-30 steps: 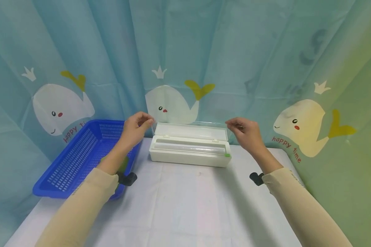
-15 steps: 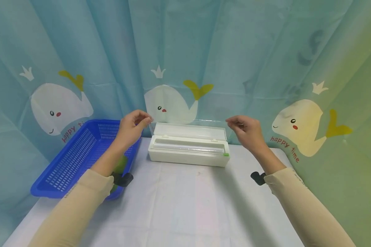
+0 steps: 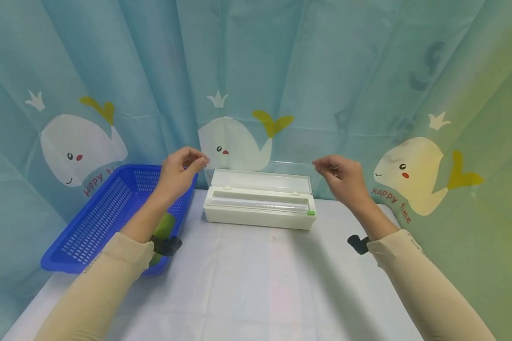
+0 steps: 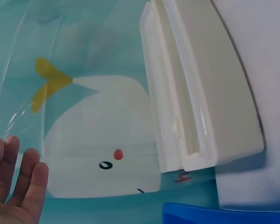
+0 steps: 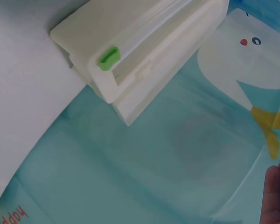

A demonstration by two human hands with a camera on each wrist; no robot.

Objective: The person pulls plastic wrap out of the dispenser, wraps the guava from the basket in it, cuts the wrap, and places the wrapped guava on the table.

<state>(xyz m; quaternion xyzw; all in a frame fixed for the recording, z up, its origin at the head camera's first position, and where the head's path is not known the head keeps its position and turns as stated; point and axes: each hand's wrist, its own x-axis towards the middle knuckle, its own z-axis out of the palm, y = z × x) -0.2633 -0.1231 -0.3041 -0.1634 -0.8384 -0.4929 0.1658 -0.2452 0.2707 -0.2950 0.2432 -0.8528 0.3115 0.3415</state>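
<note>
A white cling film box (image 3: 258, 219) stands on the table with its lid (image 3: 260, 181) raised and a film roll (image 3: 258, 204) inside. Clear cling film (image 3: 291, 163) stretches up behind the lid, its top edge a thin bright line between both hands. My left hand (image 3: 180, 173) pinches one corner between thumb and fingers; creases in the film (image 4: 11, 123) run from the fingertips in the left wrist view. The other corner is pinched by my right hand (image 3: 343, 179), of which only some fingers (image 5: 271, 191) enter the right wrist view.
A blue plastic basket (image 3: 59, 255) sits at the left, holding green fruit (image 3: 165, 226) partly hidden by the left wrist. At the box's right end is a green slider (image 3: 311, 212). A whale-print curtain (image 3: 324, 71) hangs right behind the white table (image 3: 247, 279).
Both hands have risen slightly and the left has shifted a little leftward. The film's top edge has moved up with them. The box stays in place.
</note>
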